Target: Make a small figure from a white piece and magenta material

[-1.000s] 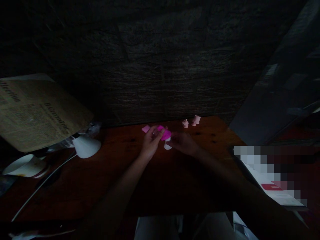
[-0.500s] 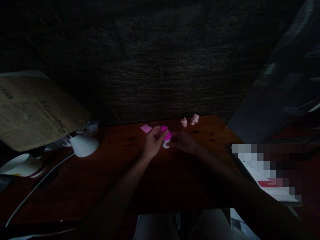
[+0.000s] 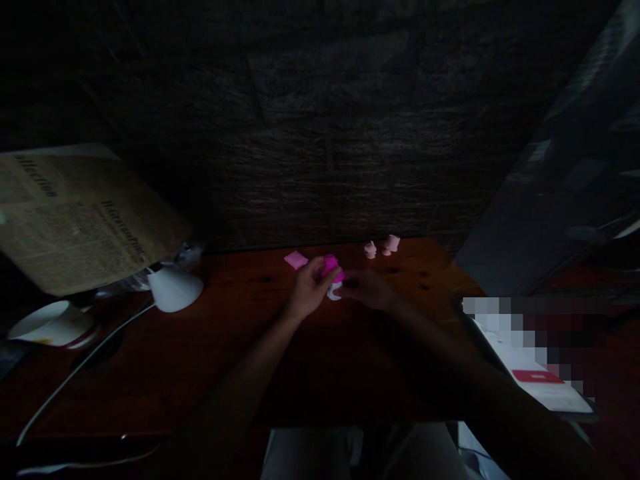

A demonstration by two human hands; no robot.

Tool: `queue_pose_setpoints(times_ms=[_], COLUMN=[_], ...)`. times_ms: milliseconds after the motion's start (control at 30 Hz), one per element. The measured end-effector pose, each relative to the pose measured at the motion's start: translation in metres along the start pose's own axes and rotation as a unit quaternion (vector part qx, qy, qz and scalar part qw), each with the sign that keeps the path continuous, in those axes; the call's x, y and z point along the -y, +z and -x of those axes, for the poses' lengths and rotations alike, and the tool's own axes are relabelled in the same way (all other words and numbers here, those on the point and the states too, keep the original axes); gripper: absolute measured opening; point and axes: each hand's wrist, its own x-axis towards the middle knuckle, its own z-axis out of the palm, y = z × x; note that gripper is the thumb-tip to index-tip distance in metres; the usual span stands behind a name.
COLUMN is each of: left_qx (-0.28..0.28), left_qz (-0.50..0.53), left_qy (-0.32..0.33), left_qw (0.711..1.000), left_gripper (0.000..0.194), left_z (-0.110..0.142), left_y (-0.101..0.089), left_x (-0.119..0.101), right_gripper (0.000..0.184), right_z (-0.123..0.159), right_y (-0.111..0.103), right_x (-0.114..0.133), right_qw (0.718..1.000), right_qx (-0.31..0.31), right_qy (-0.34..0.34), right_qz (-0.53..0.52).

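Observation:
Just above the wooden table (image 3: 270,347), my left hand (image 3: 306,288) is closed around a bright magenta rounded piece (image 3: 331,263), thumb across its front. Directly under it sits a small white curved piece (image 3: 335,293); in the dim light I cannot tell what the two are or whether they are joined. My right hand (image 3: 371,288) pinches at the right side of the white piece, its fingertips dark and partly blurred. A flat pink square (image 3: 295,259) lies beyond my left hand.
Two small pale pink shaped pieces, a rounded one (image 3: 370,250) and a larger one (image 3: 391,245), stand near the dark brick wall (image 3: 320,153). At left are a white cone-shaped lamp head (image 3: 175,291) with its cord, a paper cup (image 3: 55,323) and a printed paper bag (image 3: 85,220).
The magenta piece has turned more upright over the white one, and the hands have shifted slightly. More of the pink square shows. The view has swayed a little.

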Motion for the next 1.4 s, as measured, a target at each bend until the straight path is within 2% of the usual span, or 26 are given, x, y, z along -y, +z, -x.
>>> queue_pose_setpoints(times_ms=[100, 233, 333, 400, 533, 600, 667, 833, 933, 1067, 1133, 1233, 1400], left_qx=[-0.007, -0.069, -0.09, -0.072, 0.075, 0.111, 0.1, 0.017, 0.029, 0.043, 0.048, 0.054, 0.075], left_qz=[0.019, 0.018, 0.034, 0.053, 0.063, 0.057, 0.05, 0.053, 0.021, -0.014, -0.013, -0.003, -0.006], left_qy=[-0.009, -0.001, -0.003, -0.011, -0.06, -0.071, -0.061, -0.026, -0.019, -0.006, -0.007, -0.005, 0.002], left_qw=[1.0, 0.997, 0.995, 0.996, 0.993, 0.99, 0.992, 0.998, 0.999, 0.999, 0.999, 0.999, 0.997], left_gripper=[0.039, 0.046, 0.05, 0.056, 0.053, 0.046, 0.042, 0.042, 0.038, 0.033, 0.031, 0.031, 0.026], left_z=[0.0, -0.004, -0.005, -0.004, 0.001, 0.003, 0.004, 0.0, -0.002, -0.002, -0.001, -0.001, -0.002], left_y=[-0.005, -0.014, -0.015, -0.013, -0.008, -0.007, -0.006, -0.006, -0.007, -0.008, -0.008, -0.007, -0.009], left_x=[-0.002, -0.004, -0.001, 0.003, 0.007, 0.006, 0.004, 0.002, 0.004, 0.006, 0.007, 0.006, 0.002], right_gripper=[0.02, 0.023, 0.036, 0.045, 0.047, 0.048, 0.048, 0.04, 0.046, 0.059, 0.061, 0.054, 0.036], right_z=[-0.001, -0.004, -0.005, -0.005, -0.004, -0.003, -0.001, 0.001, 0.003, 0.007, 0.007, 0.005, 0.0], right_y=[0.0, 0.001, 0.001, 0.001, -0.001, -0.002, -0.002, 0.0, -0.003, -0.019, -0.027, -0.029, -0.014], right_x=[-0.002, -0.006, -0.008, -0.009, -0.009, -0.008, -0.005, 0.001, 0.004, 0.009, 0.011, 0.011, 0.005], right_qw=[1.0, 0.998, 0.993, 0.99, 0.991, 0.993, 0.996, 1.0, 1.0, 0.981, 0.976, 0.976, 0.976], right_qx=[0.005, -0.016, -0.02, -0.015, -0.004, -0.001, 0.005, -0.004, 0.004, 0.063, 0.048, -0.007, 0.005], right_qy=[0.003, -0.01, 0.005, 0.014, -0.017, -0.032, -0.033, -0.006, 0.008, 0.015, 0.017, 0.034, 0.05], right_qz=[-0.014, -0.062, -0.115, -0.138, -0.131, -0.111, -0.085, 0.003, -0.014, -0.183, -0.211, -0.216, -0.213])
